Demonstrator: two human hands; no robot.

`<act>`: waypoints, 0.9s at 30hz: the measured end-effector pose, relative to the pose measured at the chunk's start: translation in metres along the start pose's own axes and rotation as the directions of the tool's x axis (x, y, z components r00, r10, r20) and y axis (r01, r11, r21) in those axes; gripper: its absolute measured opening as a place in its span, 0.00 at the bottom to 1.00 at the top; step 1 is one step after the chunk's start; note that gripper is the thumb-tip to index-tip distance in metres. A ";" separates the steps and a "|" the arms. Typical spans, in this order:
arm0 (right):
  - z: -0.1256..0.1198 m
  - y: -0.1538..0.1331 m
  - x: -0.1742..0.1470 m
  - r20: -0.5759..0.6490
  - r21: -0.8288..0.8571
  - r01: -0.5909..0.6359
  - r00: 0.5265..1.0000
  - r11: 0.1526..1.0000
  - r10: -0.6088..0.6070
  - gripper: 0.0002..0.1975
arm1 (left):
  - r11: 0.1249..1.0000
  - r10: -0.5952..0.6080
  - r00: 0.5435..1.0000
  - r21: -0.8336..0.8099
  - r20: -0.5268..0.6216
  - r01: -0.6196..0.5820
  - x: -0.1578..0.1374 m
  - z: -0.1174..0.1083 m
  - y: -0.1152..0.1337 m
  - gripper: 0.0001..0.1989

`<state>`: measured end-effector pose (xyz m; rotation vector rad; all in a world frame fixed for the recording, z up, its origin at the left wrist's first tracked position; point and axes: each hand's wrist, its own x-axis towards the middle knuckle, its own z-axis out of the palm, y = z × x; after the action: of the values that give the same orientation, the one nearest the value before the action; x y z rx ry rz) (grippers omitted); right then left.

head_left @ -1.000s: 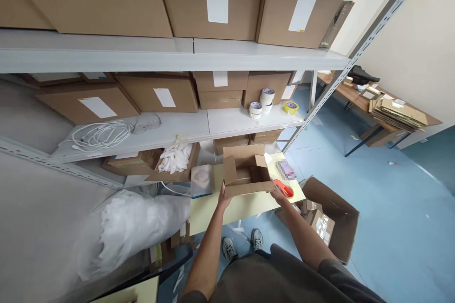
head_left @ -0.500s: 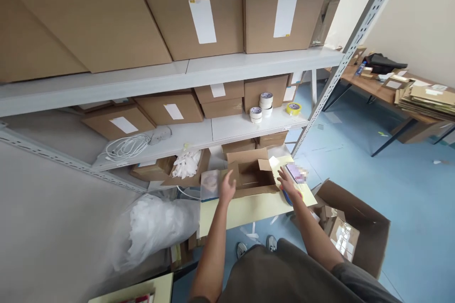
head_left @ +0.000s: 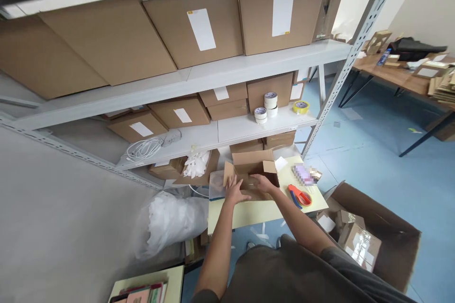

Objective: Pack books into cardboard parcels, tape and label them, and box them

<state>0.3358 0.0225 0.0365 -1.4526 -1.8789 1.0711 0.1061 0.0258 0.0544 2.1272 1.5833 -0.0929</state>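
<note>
A storeroom with a blue floor holds a grey metal shelving rack stacked with labelled brown cardboard cartons, and in front of it stands a small pale yellow table. On that table the left hand lies flat, fingers spread and loose, on the near left flap of a small open brown cardboard box. The right hand rests beside it with fingers stretched out flat on the box's near flap, gripping nothing. The box sits at the back of the table, just under the lowest shelf. To its right lie an orange tape dispenser and a blurred pinkish packet. White tape rolls and a yellow one stand on the shelf above. A large open brown carton sits on the floor to the right.
</note>
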 end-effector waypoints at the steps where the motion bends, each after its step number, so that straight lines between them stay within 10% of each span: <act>1: 0.003 0.001 0.002 0.017 -0.063 0.004 1.000 0.998 -0.003 0.29 | 0.999 -0.034 0.999 0.002 0.035 0.034 0.000 0.002 -0.005 0.62; 5: -0.002 0.010 0.002 -0.029 -0.330 -0.070 0.998 0.941 0.064 0.32 | 0.994 -0.109 0.986 0.007 0.122 0.109 0.005 0.022 -0.015 0.64; 12: -0.052 0.054 -0.041 -0.162 -0.415 -0.337 0.941 0.845 0.296 0.36 | 0.996 -0.077 0.997 -0.048 -0.025 0.076 0.009 0.053 -0.013 0.33; 16: -0.040 0.059 -0.048 -0.197 -0.336 -0.125 0.978 0.933 0.060 0.29 | 0.995 -0.082 0.994 -0.057 -0.069 0.078 0.009 0.058 -0.008 0.26; 20: -0.005 0.039 -0.023 0.020 -0.286 0.083 0.997 0.955 -0.081 0.19 | 0.996 -0.064 0.995 -0.059 -0.076 0.060 0.010 0.055 -0.007 0.24; 27: -0.038 0.053 -0.010 -0.119 -0.357 -0.106 0.991 0.928 0.067 0.39 | 0.998 -0.052 0.995 -0.048 -0.088 0.048 0.007 0.059 -0.006 0.24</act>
<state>0.3979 0.0287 0.0133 -1.7732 -2.0283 0.6895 0.1164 0.0092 -0.0017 2.0833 1.6735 0.0219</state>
